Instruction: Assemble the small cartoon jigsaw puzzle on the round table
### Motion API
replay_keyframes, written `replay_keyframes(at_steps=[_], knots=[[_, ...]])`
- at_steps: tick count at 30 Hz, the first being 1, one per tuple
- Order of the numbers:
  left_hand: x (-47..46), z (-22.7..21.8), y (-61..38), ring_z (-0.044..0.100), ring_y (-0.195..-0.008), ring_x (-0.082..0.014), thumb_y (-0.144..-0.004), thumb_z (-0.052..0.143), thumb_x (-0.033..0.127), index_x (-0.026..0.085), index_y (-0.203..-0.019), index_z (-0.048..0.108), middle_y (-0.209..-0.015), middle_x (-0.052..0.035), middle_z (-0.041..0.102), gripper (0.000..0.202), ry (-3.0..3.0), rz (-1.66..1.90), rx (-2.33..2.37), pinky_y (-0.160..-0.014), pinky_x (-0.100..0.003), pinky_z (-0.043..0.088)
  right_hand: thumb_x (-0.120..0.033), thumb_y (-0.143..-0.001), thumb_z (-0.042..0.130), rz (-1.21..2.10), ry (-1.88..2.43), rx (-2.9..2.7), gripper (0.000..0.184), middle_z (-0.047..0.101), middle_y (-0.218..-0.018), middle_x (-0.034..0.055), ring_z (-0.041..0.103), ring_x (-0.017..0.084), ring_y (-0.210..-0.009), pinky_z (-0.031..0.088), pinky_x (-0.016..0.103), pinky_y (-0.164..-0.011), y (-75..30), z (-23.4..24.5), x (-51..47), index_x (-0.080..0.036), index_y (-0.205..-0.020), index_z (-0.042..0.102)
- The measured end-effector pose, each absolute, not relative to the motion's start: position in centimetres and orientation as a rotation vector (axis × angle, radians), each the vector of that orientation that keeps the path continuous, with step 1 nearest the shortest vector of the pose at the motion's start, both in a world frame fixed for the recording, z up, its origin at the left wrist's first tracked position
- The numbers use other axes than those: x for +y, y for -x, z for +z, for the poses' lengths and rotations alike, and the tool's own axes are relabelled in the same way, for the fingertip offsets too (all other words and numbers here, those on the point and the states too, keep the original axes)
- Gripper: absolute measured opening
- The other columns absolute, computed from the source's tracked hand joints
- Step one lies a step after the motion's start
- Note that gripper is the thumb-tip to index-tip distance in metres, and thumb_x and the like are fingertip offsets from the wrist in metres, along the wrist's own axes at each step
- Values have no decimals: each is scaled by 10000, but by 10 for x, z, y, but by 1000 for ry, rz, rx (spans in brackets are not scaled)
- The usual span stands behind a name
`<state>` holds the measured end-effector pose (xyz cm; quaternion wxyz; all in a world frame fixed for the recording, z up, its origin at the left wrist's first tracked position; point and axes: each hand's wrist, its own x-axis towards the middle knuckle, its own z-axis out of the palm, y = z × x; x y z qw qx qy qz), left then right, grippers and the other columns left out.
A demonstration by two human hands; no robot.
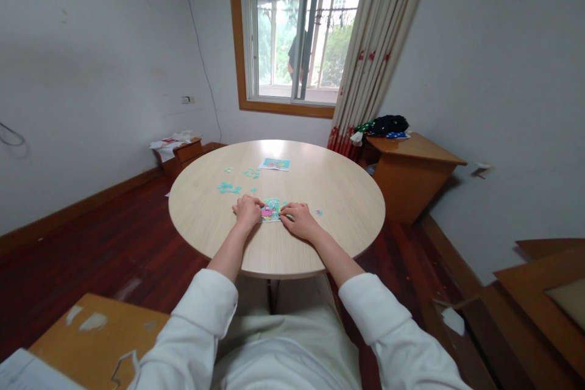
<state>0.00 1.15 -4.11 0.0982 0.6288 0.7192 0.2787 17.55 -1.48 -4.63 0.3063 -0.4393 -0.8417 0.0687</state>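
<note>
A partly assembled jigsaw puzzle (270,209) in turquoise, pink and yellow lies on the round pale wooden table (347,189), near its front. At the puzzle's left edge is my left hand (248,211), its fingers curled and thumb against the border. My right hand (299,219) is at the right edge, fingertips pinched together over a small jigsaw piece that they mostly cover. Loose turquoise jigsaw pieces (228,187) are scattered beyond my left hand. One small pink and blue piece (319,212) lies to the right of my right hand.
A folded picture sheet (275,164) lies at the table's far side, near more pale pieces (251,173). A wooden desk (411,164) with dark cloth stands at right. A brown board (100,329) is at lower left. Beyond the window, a person (295,58) stands outside.
</note>
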Motion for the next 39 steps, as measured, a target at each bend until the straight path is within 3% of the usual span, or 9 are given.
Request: replay_keyframes(at_steps=[4, 8, 13, 19, 24, 27, 32, 39], knots=[[14, -44, 2, 505, -1059, -269, -711, 451, 144, 264, -783, 722, -1043, -77, 640, 305, -1858, 845, 2108, -880, -422, 346, -204, -821, 535, 191, 1162, -2228, 139, 668, -960, 57, 572, 166, -937, 284, 342, -841, -176, -46, -15, -200, -835, 673], [17, -46, 6, 557, -1007, -202, -707, 421, 109, 217, -843, 706, -1013, -72, 656, 333, -1809, 997, 2035, -862, -319, 383, -201, -827, 520, 179, 1143, -2166, 166, 665, -966, 55, 569, 167, -944, 300, 339, -851, -177, -47, -13, -208, -904, 667], [17, -47, 9, 612, -797, -168, -666, 417, 98, 187, -745, 657, -774, -42, 681, 268, -1699, 1110, 1945, -696, -247, 430, -199, -821, 479, 150, 1253, -1942, 192, 673, -911, 58, 579, 176, -890, 343, 339, -847, -190, -47, -4, -194, -864, 666], [16, -48, 7, 615, -745, -157, -659, 375, 101, 189, -737, 622, -704, -18, 660, 273, -1705, 1139, 1906, -663, -244, 440, -239, -770, 434, 228, 1448, -1402, 243, 674, -799, 76, 580, 174, -721, 424, 287, -702, -227, -43, 2, -154, -798, 660], [17, -49, 6, 602, -712, -155, -659, 398, 119, 193, -703, 625, -708, -18, 660, 242, -1777, 1081, 1913, -658, -243, 432, -240, -719, 459, 221, 1602, -1331, 213, 660, -676, 60, 559, 167, -640, 416, 273, -637, -243, -46, 1, -167, -683, 656], [15, -47, 7, 604, -739, -167, -656, 416, 131, 196, -704, 636, -745, -31, 673, 234, -1777, 1053, 1954, -680, -256, 426, -212, -675, 499, 248, 1713, -1400, 164, 658, -662, 58, 564, 168, -635, 420, 279, -645, -244, -52, 1, -174, -647, 655], [11, -41, 8, 612, -854, -196, -691, 418, 145, 224, -751, 636, -822, -38, 694, 239, -1710, 1005, 2083, -754, -294, 412, -241, -632, 606, 142, 1746, -1506, 178, 657, -787, 101, 585, 192, -728, 440, 309, -726, -247, -62, 1, -138, -759, 677], [8, -38, 7, 611, -901, -203, -709, 412, 147, 232, -761, 626, -825, -26, 705, 236, -1657, 978, 2106, -812, -326, 389, -258, -662, 649, -14, 1707, -1575, 100, 603, -770, 94, 567, 197, -755, 447, 331, -754, -253, -77, 8, -158, -662, 647]])
